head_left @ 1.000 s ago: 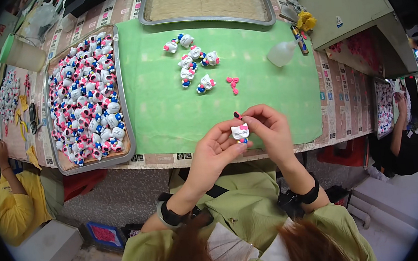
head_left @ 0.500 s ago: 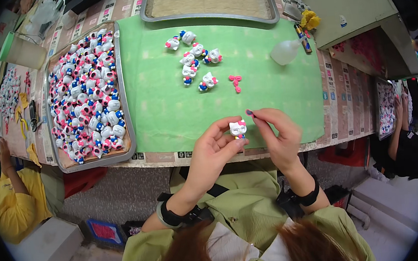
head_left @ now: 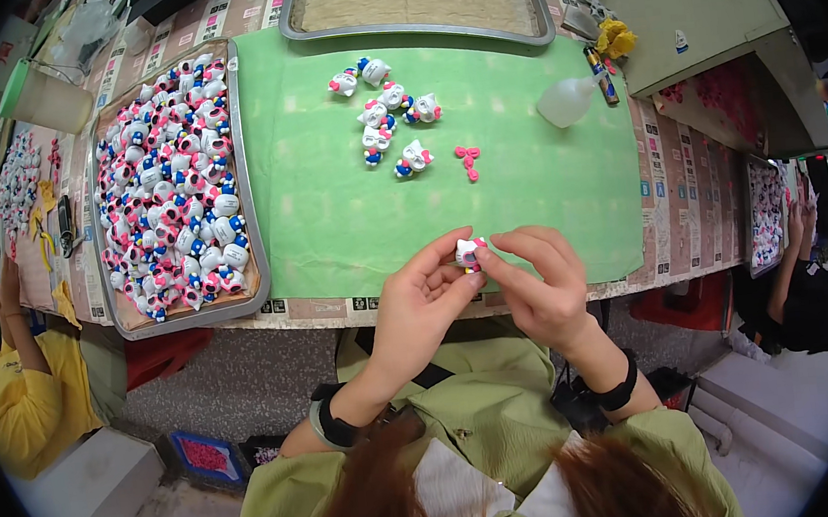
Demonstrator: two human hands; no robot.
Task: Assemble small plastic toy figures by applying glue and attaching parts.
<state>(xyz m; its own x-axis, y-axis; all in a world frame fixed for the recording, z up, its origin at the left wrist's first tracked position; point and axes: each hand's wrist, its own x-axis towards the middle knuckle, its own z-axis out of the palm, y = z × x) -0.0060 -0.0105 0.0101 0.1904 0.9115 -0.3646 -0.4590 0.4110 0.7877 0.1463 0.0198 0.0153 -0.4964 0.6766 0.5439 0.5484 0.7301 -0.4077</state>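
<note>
My left hand point(head_left: 413, 303) is closed around a small white cat figurine point(head_left: 464, 253) with a pink bow, held low over the near edge of the green mat point(head_left: 332, 236). Against the figurine's front, the fingers of my right hand point(head_left: 545, 291) are pinched together. A small dark and pink piece point(head_left: 472, 264) shows at these fingertips, partly hidden by them. Beyond my hands lie several more cat figurines point(head_left: 414, 158), white with blue and pink parts. To their right sits a small cluster of pink pieces point(head_left: 468, 162).
At the left, a metal tray point(head_left: 253, 224) is heaped with similar figurines. Another metal tray point(head_left: 422, 30) stands at the far edge. A translucent squeeze bottle point(head_left: 566, 102) and a glue tube point(head_left: 602, 77) are at the right. Other people work at both sides.
My right hand has moved left, bringing the small piece from beside the figurine to its front. The figurine has turned slightly in my left hand.
</note>
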